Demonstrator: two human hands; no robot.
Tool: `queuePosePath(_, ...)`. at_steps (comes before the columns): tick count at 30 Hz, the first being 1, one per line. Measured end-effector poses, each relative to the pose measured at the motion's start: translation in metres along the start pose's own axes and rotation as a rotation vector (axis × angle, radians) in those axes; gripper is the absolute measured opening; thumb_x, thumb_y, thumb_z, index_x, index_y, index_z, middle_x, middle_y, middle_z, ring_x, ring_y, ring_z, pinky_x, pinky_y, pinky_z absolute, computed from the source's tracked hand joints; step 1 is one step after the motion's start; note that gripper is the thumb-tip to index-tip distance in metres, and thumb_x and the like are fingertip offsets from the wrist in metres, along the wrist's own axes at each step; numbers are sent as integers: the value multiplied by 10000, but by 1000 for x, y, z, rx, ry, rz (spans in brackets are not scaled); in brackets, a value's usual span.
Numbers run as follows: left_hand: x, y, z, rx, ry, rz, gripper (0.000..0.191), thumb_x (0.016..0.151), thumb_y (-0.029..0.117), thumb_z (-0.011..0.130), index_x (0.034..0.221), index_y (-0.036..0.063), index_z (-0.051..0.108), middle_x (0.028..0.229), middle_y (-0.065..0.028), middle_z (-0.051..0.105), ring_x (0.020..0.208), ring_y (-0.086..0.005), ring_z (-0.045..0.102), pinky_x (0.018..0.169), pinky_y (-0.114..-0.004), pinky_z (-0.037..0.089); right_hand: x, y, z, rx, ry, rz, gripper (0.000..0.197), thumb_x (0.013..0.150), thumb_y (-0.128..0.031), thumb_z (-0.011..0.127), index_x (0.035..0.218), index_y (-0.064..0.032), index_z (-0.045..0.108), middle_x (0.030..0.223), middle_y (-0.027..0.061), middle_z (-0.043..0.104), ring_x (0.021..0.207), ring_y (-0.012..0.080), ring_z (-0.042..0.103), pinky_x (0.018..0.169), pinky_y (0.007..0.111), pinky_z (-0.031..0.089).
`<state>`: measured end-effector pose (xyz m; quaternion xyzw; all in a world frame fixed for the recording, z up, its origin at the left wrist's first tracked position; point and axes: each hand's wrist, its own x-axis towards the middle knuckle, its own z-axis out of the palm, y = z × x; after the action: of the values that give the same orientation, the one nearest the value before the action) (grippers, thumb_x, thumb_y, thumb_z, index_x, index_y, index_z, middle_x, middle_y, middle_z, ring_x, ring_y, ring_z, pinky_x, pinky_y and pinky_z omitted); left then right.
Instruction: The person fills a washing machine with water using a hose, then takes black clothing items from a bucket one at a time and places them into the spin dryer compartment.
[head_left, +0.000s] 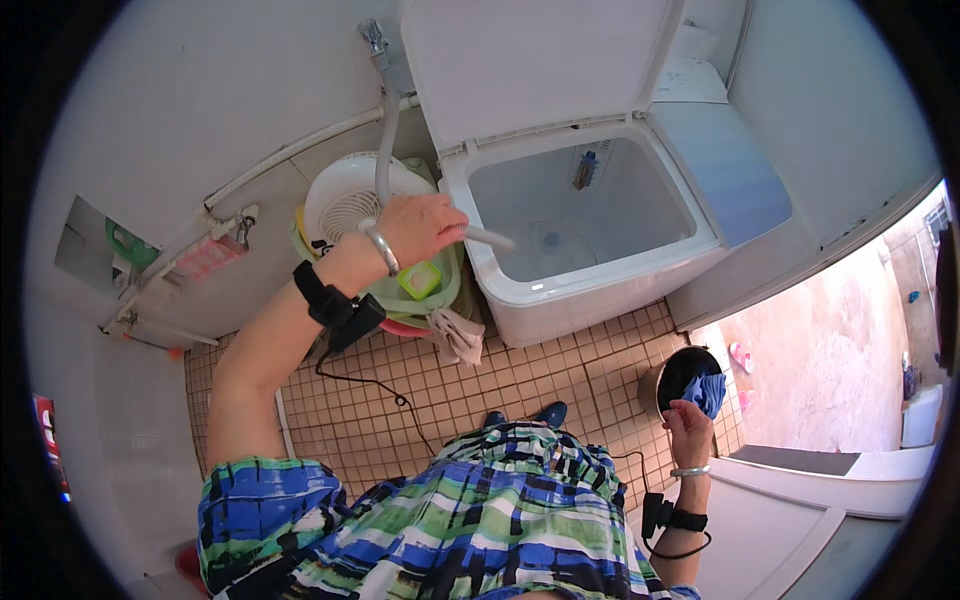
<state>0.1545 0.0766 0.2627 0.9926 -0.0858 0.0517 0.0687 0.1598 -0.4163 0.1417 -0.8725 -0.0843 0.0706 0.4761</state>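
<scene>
My left hand (420, 227) is closed around a grey flexible hose (388, 139) that comes down from a wall tap (370, 34). The hose's free end (491, 239) points over the near left rim of a white top-loading washing machine (525, 319). The machine's lid (536, 67) stands raised, so the inside of its tub (551, 240) shows. My right hand (688, 427), its fingers curled, overlaps the lower edge of a blue cloth (705, 393) at a dark-mouthed bucket (660, 386). Whether those fingers grip the cloth cannot be told.
Left of the machine, a white slotted basket (352, 195) sits on stacked basins holding a lime-green container (420, 280); a beige rag (459, 336) hangs over the side. A pipe (300, 146) runs along the wall. At right, a white door (780, 517) borders a doorway with pink slippers (741, 358) beyond.
</scene>
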Motion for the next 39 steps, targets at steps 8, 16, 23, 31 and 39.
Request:
queuePosePath(8,-3,3,-2,-19,-73,7,177,806,264,579,907,134,645,752,-63,549,701,-264,567,592,-372,450,-3,-5,0,39,-40,46,147,807,-39,563,933,25,604,731,89,646,663,127,625,588,241,504)
queuePosePath(16,-4,5,-8,35,-181,-35,176,816,296,568,876,159,662,794,-56,576,774,-265,592,646,-387,475,-3,-4,-1,-1,-36,39,155,803,-44,564,939,16,606,720,92,643,649,133,627,582,243,498)
queuePosePath(23,-10,-2,-1,1,-103,-8,169,805,262,579,902,143,650,728,-61,537,696,-264,564,597,-371,449,-5,-8,3,-2,-38,26,157,794,-45,569,937,6,607,686,91,634,619,140,625,574,248,487)
queuePosePath(31,-8,-3,2,-13,26,9,178,815,273,570,913,147,649,731,-64,534,682,-265,564,583,-364,450,13,-32,16,-34,-55,-75,135,791,-26,565,912,12,609,710,115,629,638,159,618,597,252,477)
queuePosePath(39,-9,0,-1,-54,112,7,166,811,237,583,923,132,644,720,-74,521,654,-261,559,564,-366,437,81,-146,106,-147,-258,-737,231,748,-100,624,974,-50,615,1024,145,589,953,299,543,833,356,442)
